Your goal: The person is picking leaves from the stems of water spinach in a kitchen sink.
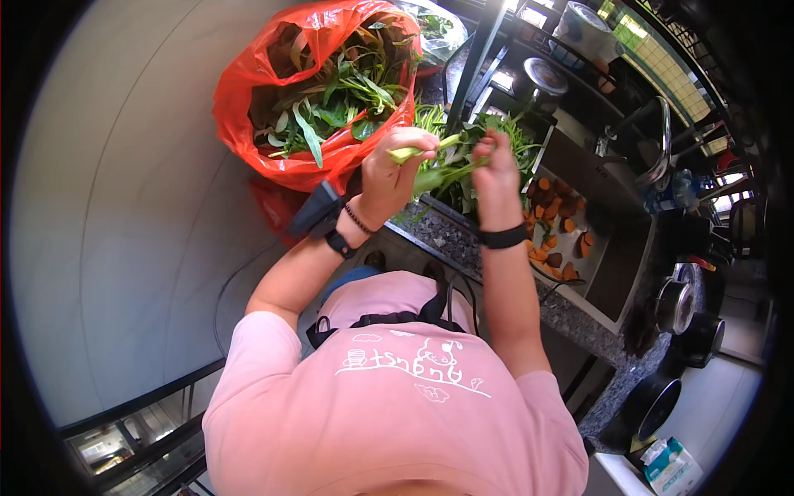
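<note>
Between the fingers of my left hand is a pale green vegetable stem. My right hand, just to its right, pinches thin green stems, and blurred leafy growth hangs between both hands. Below and behind them, a heap of leafy greens lies on the granite counter beside the sink. To the left of my left hand, a red plastic bag gapes wide, filled with leafy stems. My fingers partly hide the stems' ends.
Orange-fleshed root pieces lie in the steel sink, under a curved faucet. A clear bag of greens stands behind the red one. Along the right are a plastic bottle, a metal pot and a dark pan.
</note>
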The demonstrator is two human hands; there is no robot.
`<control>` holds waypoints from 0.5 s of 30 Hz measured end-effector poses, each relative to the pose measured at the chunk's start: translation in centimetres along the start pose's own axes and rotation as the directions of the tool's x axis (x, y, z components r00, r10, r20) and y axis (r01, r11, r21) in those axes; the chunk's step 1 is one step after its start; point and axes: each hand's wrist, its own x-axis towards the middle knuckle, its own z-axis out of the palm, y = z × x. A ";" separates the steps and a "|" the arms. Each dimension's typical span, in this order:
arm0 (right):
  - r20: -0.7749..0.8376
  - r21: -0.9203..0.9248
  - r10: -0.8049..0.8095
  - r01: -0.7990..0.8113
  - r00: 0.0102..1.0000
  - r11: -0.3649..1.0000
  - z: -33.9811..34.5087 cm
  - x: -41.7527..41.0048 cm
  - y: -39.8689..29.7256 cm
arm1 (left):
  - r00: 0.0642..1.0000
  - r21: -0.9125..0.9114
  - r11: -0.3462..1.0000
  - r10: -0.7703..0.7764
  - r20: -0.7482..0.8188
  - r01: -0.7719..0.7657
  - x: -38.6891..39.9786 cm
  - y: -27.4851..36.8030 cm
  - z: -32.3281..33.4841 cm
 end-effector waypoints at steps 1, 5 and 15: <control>-0.003 0.052 -0.027 0.027 1.000 0.998 -1.3 1.4 -1.8 | 1.000 -0.002 1.000 0.003 0.003 -0.003 0.4 0.6 -0.6; 0.258 0.040 -0.100 0.093 0.961 0.995 -2.9 -1.5 -7.5 | 0.973 0.282 0.950 -0.178 0.144 0.132 0.3 -0.2 -2.6; 0.359 -0.022 -0.250 0.276 0.899 0.961 -1.9 -8.6 -10.2 | 0.721 0.841 0.540 -0.576 0.386 -0.018 -4.8 -12.3 -1.0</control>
